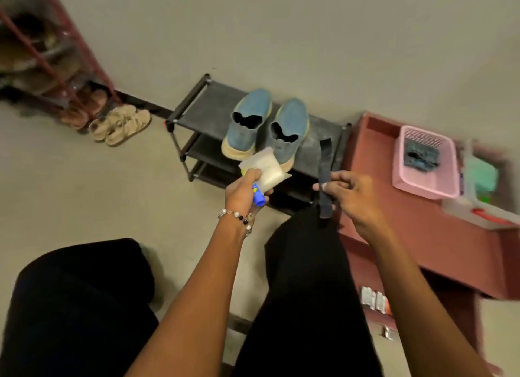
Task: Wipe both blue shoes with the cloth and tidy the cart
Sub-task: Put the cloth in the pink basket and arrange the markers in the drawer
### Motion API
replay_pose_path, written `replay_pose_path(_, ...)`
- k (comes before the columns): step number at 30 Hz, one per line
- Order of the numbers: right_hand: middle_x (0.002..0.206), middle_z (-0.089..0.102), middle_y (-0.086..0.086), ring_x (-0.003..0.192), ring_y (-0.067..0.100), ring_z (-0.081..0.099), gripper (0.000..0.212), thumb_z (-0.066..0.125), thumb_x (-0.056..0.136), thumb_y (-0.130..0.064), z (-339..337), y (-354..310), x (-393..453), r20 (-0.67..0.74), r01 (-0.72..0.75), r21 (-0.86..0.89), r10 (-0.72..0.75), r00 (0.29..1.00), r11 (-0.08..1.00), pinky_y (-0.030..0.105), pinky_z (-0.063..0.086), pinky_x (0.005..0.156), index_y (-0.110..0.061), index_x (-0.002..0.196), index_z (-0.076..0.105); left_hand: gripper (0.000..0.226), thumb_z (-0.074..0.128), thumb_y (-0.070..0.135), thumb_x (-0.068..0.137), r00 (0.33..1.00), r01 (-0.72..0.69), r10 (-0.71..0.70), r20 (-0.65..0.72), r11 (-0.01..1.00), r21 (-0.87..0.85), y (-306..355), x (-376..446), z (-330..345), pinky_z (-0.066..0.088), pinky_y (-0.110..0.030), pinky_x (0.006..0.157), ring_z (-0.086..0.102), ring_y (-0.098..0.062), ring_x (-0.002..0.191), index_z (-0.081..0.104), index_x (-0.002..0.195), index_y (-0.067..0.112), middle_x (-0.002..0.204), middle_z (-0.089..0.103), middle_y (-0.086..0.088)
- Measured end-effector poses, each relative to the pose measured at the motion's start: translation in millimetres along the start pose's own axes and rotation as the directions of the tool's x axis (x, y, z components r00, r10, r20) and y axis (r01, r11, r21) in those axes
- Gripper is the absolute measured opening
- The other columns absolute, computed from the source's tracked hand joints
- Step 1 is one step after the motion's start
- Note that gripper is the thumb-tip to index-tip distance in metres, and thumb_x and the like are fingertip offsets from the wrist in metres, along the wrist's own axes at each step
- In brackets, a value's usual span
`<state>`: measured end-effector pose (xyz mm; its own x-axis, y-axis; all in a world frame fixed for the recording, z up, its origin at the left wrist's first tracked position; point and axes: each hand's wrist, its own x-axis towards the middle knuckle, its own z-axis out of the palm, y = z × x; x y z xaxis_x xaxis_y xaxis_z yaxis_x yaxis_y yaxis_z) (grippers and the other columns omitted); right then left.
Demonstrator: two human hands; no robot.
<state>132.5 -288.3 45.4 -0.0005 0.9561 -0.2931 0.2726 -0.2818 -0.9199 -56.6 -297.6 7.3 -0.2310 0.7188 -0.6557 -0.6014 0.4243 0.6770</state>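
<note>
Dim, warm indoor light; soft overall, edges smeared and bent by wide-angle distortion.

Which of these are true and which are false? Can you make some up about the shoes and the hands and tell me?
1. Both blue shoes sit on top of the black rack. True.
2. The left hand holds nothing. False: it grips a white cloth and a blue tube.
3. The right hand pinches a dark strap. True.
4. The pink basket is on the floor. False: it rests on the reddish cart.
5. Tan sandals lie on the floor to the rack's left. True.
</note>
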Motion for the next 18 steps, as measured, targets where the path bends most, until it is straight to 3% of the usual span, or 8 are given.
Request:
replay_pose_path(2,0.063,0.070,-0.003,0.044,0.002,0.054,0.014,0.056,0.085,0.007,-44.7,13.9,-22.7,-0.101,-0.030,0.001,0.030,0.994,1.000,0.015,0.038,0.038,-0.002,0.087,0.066,0.012,0.064,0.013,0.083,0.997,0.021,-0.027,0.078,0.997,0.077,-18.7,-19.5,38.3,0.043,-0.021,0.041,0.059,-0.021,0.053,0.061,0.087,0.001,0.078,0.063,-0.018)
replay_pose_path(5,0.078,0.069,0.019,0.048,0.009,0.059,0.009,0.057,0.084,0.006,-105.5,58.2,-54.2,-0.207,-0.142,0.023,0.143,0.968,0.990,0.018,0.043,0.041,0.002,0.080,0.064,0.012,0.067,0.012,0.080,0.978,0.095,-0.130,0.166,0.975,0.201,-60.2,-44.3,91.3,0.044,-0.021,0.042,0.058,-0.022,0.053,0.062,0.082,0.002,0.070,0.063,-0.016)
replay_pose_path(7,0.086,0.069,0.027,0.059,0.021,0.063,0.006,0.061,0.083,0.003,-137.3,92.1,-75.4,-0.235,-0.241,0.041,0.244,0.941,0.970,0.031,0.048,0.053,0.005,0.079,0.065,0.013,0.069,0.014,0.078,0.955,0.159,-0.220,0.198,0.945,0.285,-93.6,-58.3,119.3,0.048,-0.024,0.046,0.057,-0.021,0.053,0.063,0.079,0.003,0.068,0.062,-0.013)
replay_pose_path(8,0.084,0.069,0.027,0.061,0.024,0.062,0.006,0.061,0.083,0.002,-149.2,106.7,-86.6,-0.235,-0.290,0.040,0.291,0.927,0.956,0.035,0.049,0.057,0.005,0.081,0.066,0.014,0.071,0.015,0.078,0.944,0.188,-0.262,0.202,0.927,0.323,-110.5,-63.6,130.0,0.049,-0.025,0.049,0.056,-0.021,0.053,0.062,0.078,0.004,0.067,0.061,-0.012)
replay_pose_path(12,0.065,0.065,0.015,0.053,0.020,0.057,0.014,0.060,0.082,0.006,-172.0,154.2,-121.2,-0.203,-0.462,0.050,0.462,0.863,0.886,0.023,0.045,0.044,0.000,0.074,0.069,0.019,0.073,0.018,0.075,0.895,0.298,-0.411,0.172,0.839,0.456,-171.1,-77.6,154.5,0.048,-0.026,0.051,0.056,-0.023,0.057,0.058,0.076,0.006,0.065,0.057,-0.011)
replay_pose_path(14,0.058,0.061,0.010,0.050,0.019,0.053,0.023,0.062,0.079,0.009,-174.2,181.4,-122.8,-0.230,-0.535,0.075,0.537,0.812,0.842,0.023,0.042,0.046,-0.004,0.060,0.065,0.021,0.072,0.020,0.076,0.877,0.315,-0.463,0.130,0.756,0.574,-193.6,-80.9,150.8,0.045,-0.023,0.043,0.054,-0.020,0.045,0.057,0.077,0.005,0.060,0.055,-0.009)
replay_pose_path(16,0.066,0.063,0.014,0.055,0.023,0.054,0.019,0.065,0.077,0.008,-171.5,207.2,-113.7,-0.252,-0.603,0.064,0.597,0.761,0.795,0.026,0.043,0.049,-0.003,0.062,0.066,0.021,0.069,0.019,0.079,0.854,0.321,-0.516,0.070,0.627,0.710,-210.3,-78.5,139.1,0.041,-0.020,0.036,0.051,-0.019,0.039,0.055,0.080,0.003,0.061,0.053,-0.010)
replay_pose_path(18,0.071,0.063,0.018,0.055,0.024,0.056,0.010,0.066,0.077,0.005,-165.7,227.2,-99.3,-0.265,-0.651,0.039,0.636,0.725,0.758,0.029,0.047,0.050,-0.001,0.069,0.066,0.020,0.067,0.017,0.081,0.849,0.321,-0.529,0.001,0.518,0.793,-216.9,-71.9,131.6,0.045,-0.023,0.043,0.049,-0.021,0.045,0.054,0.080,0.002,0.064,0.052,-0.010)
